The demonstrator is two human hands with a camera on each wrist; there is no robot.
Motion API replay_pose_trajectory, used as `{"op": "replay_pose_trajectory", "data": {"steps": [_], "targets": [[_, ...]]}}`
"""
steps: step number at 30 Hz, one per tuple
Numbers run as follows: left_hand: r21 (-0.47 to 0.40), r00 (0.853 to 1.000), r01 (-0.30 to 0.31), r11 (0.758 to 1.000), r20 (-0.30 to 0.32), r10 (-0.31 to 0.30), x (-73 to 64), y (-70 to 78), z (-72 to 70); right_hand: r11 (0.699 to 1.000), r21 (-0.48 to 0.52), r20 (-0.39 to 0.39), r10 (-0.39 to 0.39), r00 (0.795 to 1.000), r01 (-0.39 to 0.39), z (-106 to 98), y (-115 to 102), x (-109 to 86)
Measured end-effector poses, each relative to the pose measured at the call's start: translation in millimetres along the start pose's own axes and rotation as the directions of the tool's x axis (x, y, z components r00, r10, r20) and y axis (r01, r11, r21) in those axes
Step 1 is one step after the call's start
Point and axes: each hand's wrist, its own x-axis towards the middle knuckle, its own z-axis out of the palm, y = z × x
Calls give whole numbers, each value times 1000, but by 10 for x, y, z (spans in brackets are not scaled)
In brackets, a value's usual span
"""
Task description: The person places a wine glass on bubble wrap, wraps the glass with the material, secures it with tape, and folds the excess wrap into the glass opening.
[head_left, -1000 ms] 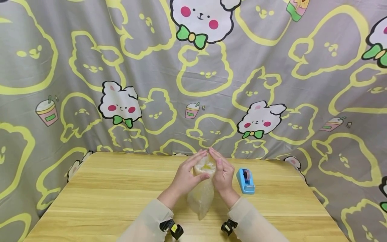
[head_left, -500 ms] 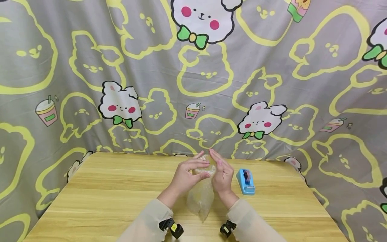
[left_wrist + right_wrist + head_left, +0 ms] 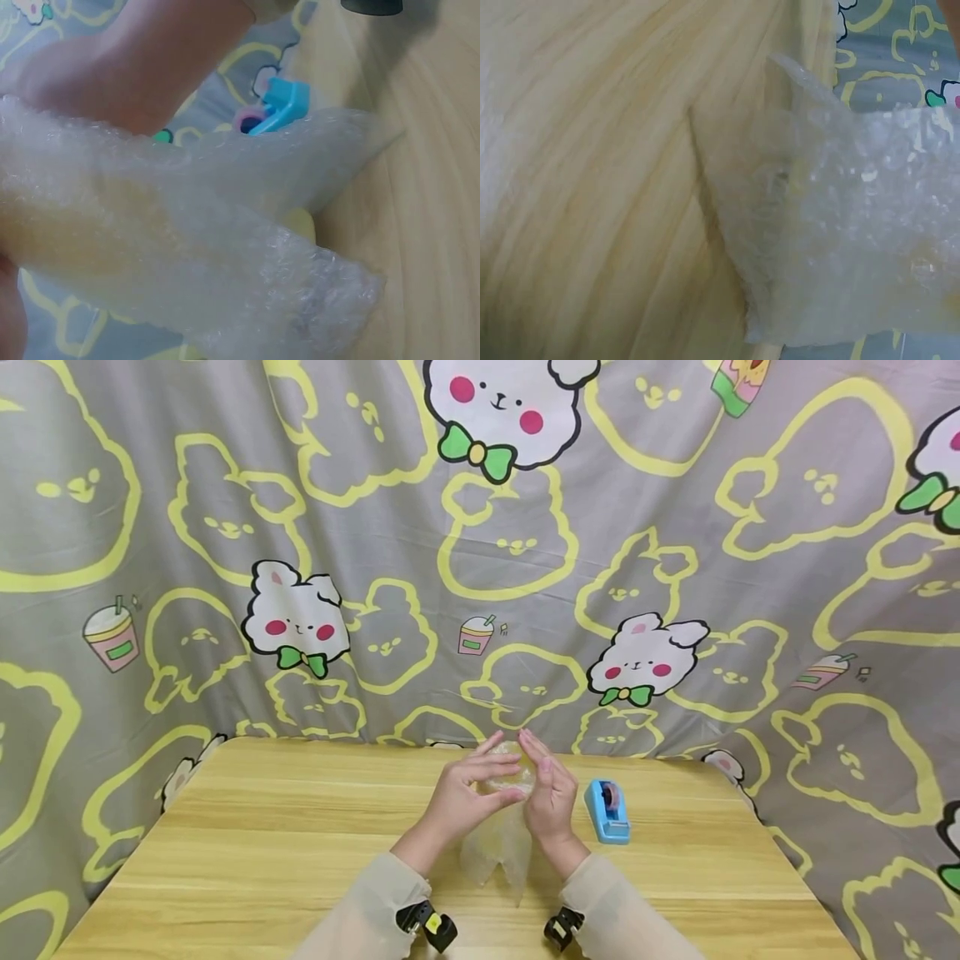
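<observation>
Between both hands is a bundle of clear bubble wrap [image 3: 493, 852], held above the table, its loose end hanging toward the person. Through the plastic a yellowish thing [image 3: 71, 225] shows in the left wrist view; its kind cannot be told. My left hand [image 3: 459, 797] grips the bundle from the left, fingers over the far side and thumb across the near side. From the right, my right hand [image 3: 551, 803] holds the wrap with bent fingers, its thumb lying up along it. In the right wrist view the loose wrap [image 3: 840, 217] flares into corners.
A blue tape dispenser [image 3: 609, 814] with a roll of tape stands right of the right hand. The wood-grain table [image 3: 285, 827] reaches back to a grey curtain [image 3: 405, 552] with cartoon prints. Black straps with cameras [image 3: 427, 925] sit on both wrists.
My left fingers have spread and come down over the bundle's top, where yellow was visible earlier. The hanging end of the bubble wrap has parted into two points.
</observation>
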Motion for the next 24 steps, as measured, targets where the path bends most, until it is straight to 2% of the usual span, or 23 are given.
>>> {"op": "replay_pose_trajectory", "data": {"steps": [3, 6, 9, 13, 16, 20, 24], "targets": [[36, 1000, -20, 999, 0, 20, -20, -12, -22, 999, -30, 13, 24, 1000, -23, -3, -15, -5], [77, 999, -35, 996, 16, 34, -35, -6, -41, 999, -53, 22, 12, 1000, -11, -11, -32, -2], [108, 998, -45, 993, 36, 42, -51, 11, -59, 997, -65, 52, -30, 998, 33, -52, -47, -3], [160, 995, -91, 983, 53, 83, -72, 17, -83, 989, -82, 118, -111, 987, 121, -175, -14, -26], [203, 990, -140, 969, 58, 130, -103, 23, -120, 972, -90, 183, -196, 963, 215, -279, 4, -32], [254, 981, -191, 948, 84, 176, -134, 55, -201, 940, -93, 262, -294, 919, 327, -373, 4, -29], [318, 959, -280, 906, 142, 246, -142, 60, -265, 914, -83, 294, -359, 886, 398, -406, -8, -30]]}}
